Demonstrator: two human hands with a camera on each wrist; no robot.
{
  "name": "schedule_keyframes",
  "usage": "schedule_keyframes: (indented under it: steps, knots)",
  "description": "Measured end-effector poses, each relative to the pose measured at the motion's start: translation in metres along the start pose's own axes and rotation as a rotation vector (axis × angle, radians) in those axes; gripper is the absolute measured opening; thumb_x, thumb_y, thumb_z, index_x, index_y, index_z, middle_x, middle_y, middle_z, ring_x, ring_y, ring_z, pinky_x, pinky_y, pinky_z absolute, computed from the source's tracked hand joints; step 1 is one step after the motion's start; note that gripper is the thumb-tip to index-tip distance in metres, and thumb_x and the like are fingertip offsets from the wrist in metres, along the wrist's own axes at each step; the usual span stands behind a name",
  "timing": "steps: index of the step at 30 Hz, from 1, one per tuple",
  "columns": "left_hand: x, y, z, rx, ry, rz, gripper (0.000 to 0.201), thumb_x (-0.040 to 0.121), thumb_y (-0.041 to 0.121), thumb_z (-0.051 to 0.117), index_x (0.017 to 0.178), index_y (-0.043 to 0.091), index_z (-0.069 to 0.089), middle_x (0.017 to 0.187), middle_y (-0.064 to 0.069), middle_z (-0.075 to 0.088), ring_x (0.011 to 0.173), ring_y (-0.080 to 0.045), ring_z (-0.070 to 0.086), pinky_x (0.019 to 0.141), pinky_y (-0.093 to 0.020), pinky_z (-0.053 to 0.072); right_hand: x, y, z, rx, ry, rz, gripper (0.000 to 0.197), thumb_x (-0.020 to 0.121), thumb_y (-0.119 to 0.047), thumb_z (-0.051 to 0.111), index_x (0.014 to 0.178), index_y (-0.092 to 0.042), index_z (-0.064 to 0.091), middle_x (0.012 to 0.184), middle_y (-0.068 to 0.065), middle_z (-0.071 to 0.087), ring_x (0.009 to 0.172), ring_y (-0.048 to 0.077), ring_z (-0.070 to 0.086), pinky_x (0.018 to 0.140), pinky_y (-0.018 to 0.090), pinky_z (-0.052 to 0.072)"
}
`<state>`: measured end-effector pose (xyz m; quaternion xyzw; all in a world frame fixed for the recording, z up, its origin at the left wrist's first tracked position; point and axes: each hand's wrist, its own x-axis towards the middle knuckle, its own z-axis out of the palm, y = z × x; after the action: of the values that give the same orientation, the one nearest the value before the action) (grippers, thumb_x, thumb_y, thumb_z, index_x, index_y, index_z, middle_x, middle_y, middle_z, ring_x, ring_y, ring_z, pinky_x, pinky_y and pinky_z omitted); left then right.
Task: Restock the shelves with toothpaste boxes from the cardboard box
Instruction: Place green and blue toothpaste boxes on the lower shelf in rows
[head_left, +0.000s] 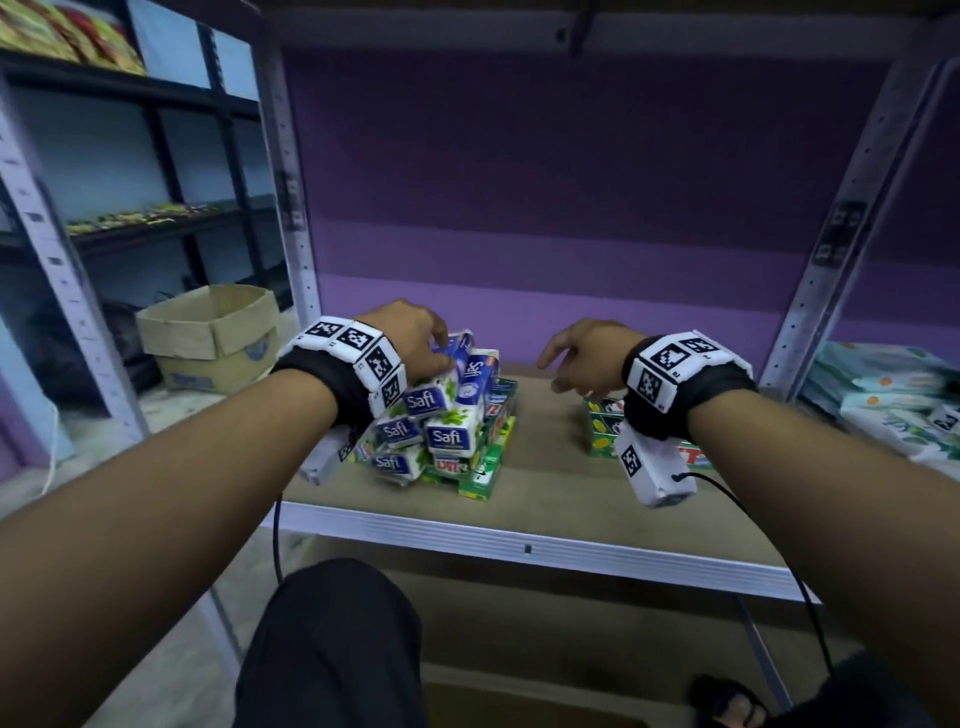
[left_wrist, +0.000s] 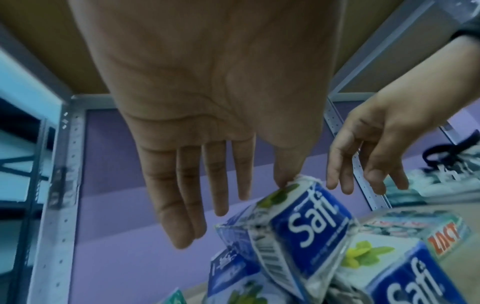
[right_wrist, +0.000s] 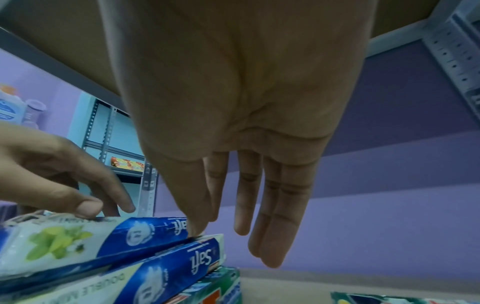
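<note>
Purple back wall (head_left: 571, 208) fills the upper centre of the head view, framed by grey perforated metal uprights (head_left: 291, 171); a brown shelf board (head_left: 561, 457) with a pale metal front edge spans mid-frame. Dark shelving with snack packs sits upper left, and an open cardboard box (head_left: 208, 338) stands on the floor at left, beyond the shelf. Pale wrapped packs (head_left: 893, 400) lie at the right edge. Centre of the board: a messy pile of blue-and-white Safi toothpaste boxes (head_left: 441, 415), shrink-wrapped in bundles, leaf print on the ends, heaped on green Zact boxes (head_left: 493, 441); a second low green stack (head_left: 605, 426) sits to the right, partly behind the right wrist. Left hand (head_left: 410, 338) is on top of the pile, fingers straight and close together in the left wrist view, thumb tip (left_wrist: 284, 179) touching the upper corner of the top Safi bundle (left_wrist: 306, 222), nothing gripped. Right hand (head_left: 587, 353) hangs just right of the pile, fingers loose and slightly apart, holding nothing; its thumb tip sits at the far end of the top bundle, contact unclear.
</note>
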<state>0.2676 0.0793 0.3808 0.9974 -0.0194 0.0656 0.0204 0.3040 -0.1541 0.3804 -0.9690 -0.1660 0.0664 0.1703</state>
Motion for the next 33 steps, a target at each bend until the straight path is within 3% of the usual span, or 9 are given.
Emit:
schedule_keyframes:
  steps: [4, 8, 12, 16, 22, 25, 29, 31, 33]
  knots:
    - [-0.002, -0.011, 0.009, -0.144, -0.048, -0.099, 0.042, 0.083, 0.058, 0.062, 0.115, 0.032, 0.066, 0.109, 0.002, 0.068, 0.072, -0.014, 0.059, 0.078, -0.029, 0.053, 0.009, -0.018, 0.012, 0.063, -0.038, 0.010, 0.025, 0.089, -0.021, 0.070, 0.114, -0.024, 0.067, 0.107, 0.008, 0.068, 0.083, 0.026, 0.073, 0.073, 0.044, 0.062]
    - [-0.002, -0.012, 0.018, -0.484, -0.120, -0.207, 0.041, 0.081, 0.041, 0.074, 0.119, 0.028, 0.063, 0.112, -0.003, 0.064, 0.068, -0.025, 0.069, 0.065, -0.035, 0.061, 0.017, -0.027, 0.027, 0.208, -0.062, 0.064, 0.023, 0.092, -0.019, 0.065, 0.115, -0.021, 0.065, 0.108, 0.006, 0.063, 0.079, 0.029, 0.074, 0.074, 0.048, 0.061]
    - [-0.004, -0.015, 0.022, -0.837, -0.209, -0.300, 0.045, 0.087, 0.018, 0.071, 0.129, 0.024, 0.056, 0.114, -0.009, 0.055, 0.053, -0.028, 0.069, 0.044, -0.035, 0.058, 0.026, -0.032, 0.043, 0.403, -0.127, 0.133, 0.027, 0.093, -0.020, 0.065, 0.118, -0.011, 0.059, 0.106, 0.017, 0.067, 0.074, 0.035, 0.068, 0.076, 0.054, 0.059]
    - [-0.003, -0.024, 0.025, -0.978, -0.219, -0.337, 0.045, 0.089, 0.012, 0.069, 0.130, 0.024, 0.056, 0.115, -0.007, 0.056, 0.064, -0.029, 0.072, 0.050, -0.038, 0.060, 0.033, -0.039, 0.058, 0.553, -0.203, 0.210, 0.037, 0.091, -0.029, 0.068, 0.117, -0.004, 0.059, 0.104, 0.017, 0.066, 0.069, 0.033, 0.069, 0.068, 0.048, 0.062]
    - [-0.004, -0.044, 0.029, -1.118, -0.250, -0.380, 0.036, 0.092, 0.010, 0.063, 0.125, 0.025, 0.059, 0.121, -0.006, 0.066, 0.081, -0.030, 0.072, 0.060, -0.043, 0.061, 0.038, -0.050, 0.075, 0.649, -0.205, 0.253, 0.042, 0.086, -0.040, 0.072, 0.112, -0.009, 0.062, 0.102, 0.015, 0.064, 0.066, 0.027, 0.066, 0.054, 0.037, 0.060]
    - [-0.005, -0.055, 0.030, -1.082, -0.190, -0.380, 0.036, 0.092, 0.009, 0.062, 0.123, 0.027, 0.061, 0.113, -0.008, 0.068, 0.074, -0.029, 0.072, 0.058, -0.043, 0.061, 0.044, -0.057, 0.077, 0.558, -0.143, 0.226, 0.045, 0.082, -0.044, 0.075, 0.109, -0.010, 0.063, 0.094, 0.012, 0.069, 0.063, 0.026, 0.069, 0.060, 0.041, 0.062]
    - [-0.005, -0.069, 0.036, -0.943, -0.077, -0.392, 0.040, 0.089, 0.008, 0.061, 0.121, 0.031, 0.061, 0.099, -0.004, 0.070, 0.063, -0.028, 0.069, 0.050, -0.042, 0.059, 0.054, -0.067, 0.076, 0.290, -0.074, 0.204, 0.093, 0.074, -0.059, 0.075, 0.142, -0.012, 0.032, 0.130, 0.012, 0.059, 0.109, 0.034, 0.064, 0.092, 0.048, 0.055]
    - [-0.005, -0.075, 0.038, -0.866, -0.038, -0.392, 0.042, 0.088, 0.008, 0.061, 0.122, 0.032, 0.061, 0.104, -0.006, 0.071, 0.072, -0.030, 0.071, 0.052, -0.040, 0.060, 0.059, -0.070, 0.079, 0.214, -0.073, 0.190, 0.103, 0.071, -0.064, 0.073, 0.147, -0.015, 0.025, 0.134, 0.010, 0.056, 0.114, 0.033, 0.061, 0.094, 0.047, 0.053]
    - [-0.002, -0.081, 0.042, -0.731, -0.007, -0.369, 0.045, 0.086, 0.008, 0.061, 0.126, 0.030, 0.062, 0.112, -0.007, 0.071, 0.087, -0.029, 0.071, 0.066, -0.035, 0.060, 0.061, -0.073, 0.083, 0.117, -0.066, 0.171, 0.109, 0.071, -0.068, 0.070, 0.152, -0.016, 0.020, 0.145, 0.007, 0.048, 0.122, 0.032, 0.056, 0.099, 0.043, 0.050]
